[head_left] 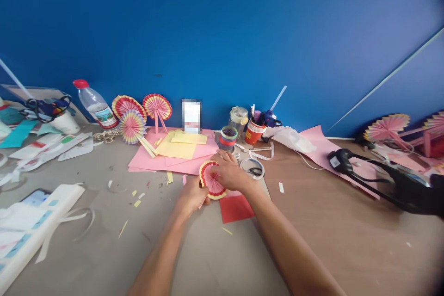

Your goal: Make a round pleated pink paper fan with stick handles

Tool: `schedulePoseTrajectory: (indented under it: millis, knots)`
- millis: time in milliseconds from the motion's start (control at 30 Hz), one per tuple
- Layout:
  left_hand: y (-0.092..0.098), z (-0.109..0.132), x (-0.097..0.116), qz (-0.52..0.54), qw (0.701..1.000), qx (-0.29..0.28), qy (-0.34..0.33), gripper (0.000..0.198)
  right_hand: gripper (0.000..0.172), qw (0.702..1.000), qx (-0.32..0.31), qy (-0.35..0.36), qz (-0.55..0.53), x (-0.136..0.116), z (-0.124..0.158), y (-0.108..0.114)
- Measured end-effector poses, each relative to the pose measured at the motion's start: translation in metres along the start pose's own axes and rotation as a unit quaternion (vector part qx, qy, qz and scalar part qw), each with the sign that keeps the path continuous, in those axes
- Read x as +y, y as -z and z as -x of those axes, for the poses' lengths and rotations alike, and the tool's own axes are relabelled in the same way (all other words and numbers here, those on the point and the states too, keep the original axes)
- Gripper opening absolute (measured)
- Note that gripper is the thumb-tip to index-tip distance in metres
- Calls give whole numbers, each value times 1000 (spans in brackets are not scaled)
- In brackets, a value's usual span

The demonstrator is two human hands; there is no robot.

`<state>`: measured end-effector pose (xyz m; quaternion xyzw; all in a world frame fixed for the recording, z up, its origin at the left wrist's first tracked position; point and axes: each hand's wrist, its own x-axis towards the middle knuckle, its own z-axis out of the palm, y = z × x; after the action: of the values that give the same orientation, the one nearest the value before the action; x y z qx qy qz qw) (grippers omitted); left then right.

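Observation:
A round pleated paper fan (215, 189), pink in the middle with red and yellow rings at its rim, is between my two hands above the grey tabletop. My left hand (192, 195) is closed on the fan's left edge, thumb at the front. Across the upper right of the fan lies my right hand (227, 171), its bent fingers pressing on the pleats near the centre and covering part of them. Below and right of the fan is a piece of red paper (237, 209). Pink sheets (145, 159) with yellow paper (180, 147) on top lie just behind.
Finished-looking fans (157, 107) lean at the wall beside a plastic bottle (96, 105). An orange cup (255, 130) of tools, a jar (228, 138) and a tape roll (252, 168) stand right of my hands. A black strapped device (381, 175) lies far right; paper scraps litter the table.

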<state>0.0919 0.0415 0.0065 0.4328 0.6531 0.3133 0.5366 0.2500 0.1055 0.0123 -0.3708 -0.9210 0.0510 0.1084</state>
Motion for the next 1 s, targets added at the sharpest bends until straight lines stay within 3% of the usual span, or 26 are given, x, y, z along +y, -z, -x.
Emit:
schedulePoseTrajectory:
  millis: [233, 667, 1000]
  knots:
    - [7, 4, 7, -37, 998, 5, 40, 17, 21, 1000, 5, -9, -9, 4, 1, -4]
    - [8, 4, 6, -37, 999, 15, 29, 9, 21, 999, -34, -24, -30, 3, 4, 6]
    - [10, 2, 6, -52, 998, 2, 24, 9, 14, 1000, 6, -2, -7, 1, 3, 3]
